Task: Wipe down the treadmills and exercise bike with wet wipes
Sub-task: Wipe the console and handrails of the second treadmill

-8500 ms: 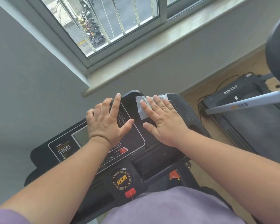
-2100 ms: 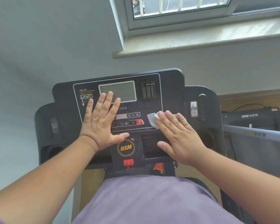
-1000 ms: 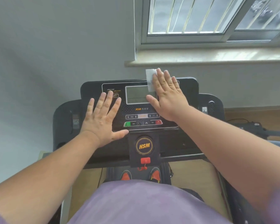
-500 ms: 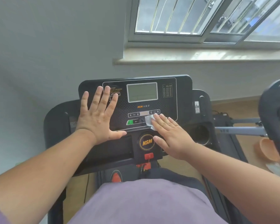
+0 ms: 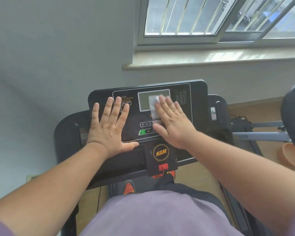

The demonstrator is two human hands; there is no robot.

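1. Wet wipe (image 5: pixel 153 106): white, lying flat on the treadmill console (image 5: pixel 198 106), over the right half of the display screen (image 5: pixel 143 101) and running down toward the button row.
2. Right hand (image 5: pixel 173 124): flat on the wipe, fingers (image 5: pixel 162 103) straight and close together, pressing it to the panel; the wipe shows at 11 o'clock of the palm.
3. Left hand (image 5: pixel 109 128): flat on the console's left side, fingers spread apart, holding nothing; thumb at 4 o'clock, along the panel's lower edge.
4. HSM badge (image 5: pixel 161 152) and red clip (image 5: pixel 163 167) at 6 o'clock of the panel.
5. Windowsill (image 5: pixel 211 58) at 12 o'clock; second machine's grey rail (image 5: pixel 260 135) at 3 o'clock.
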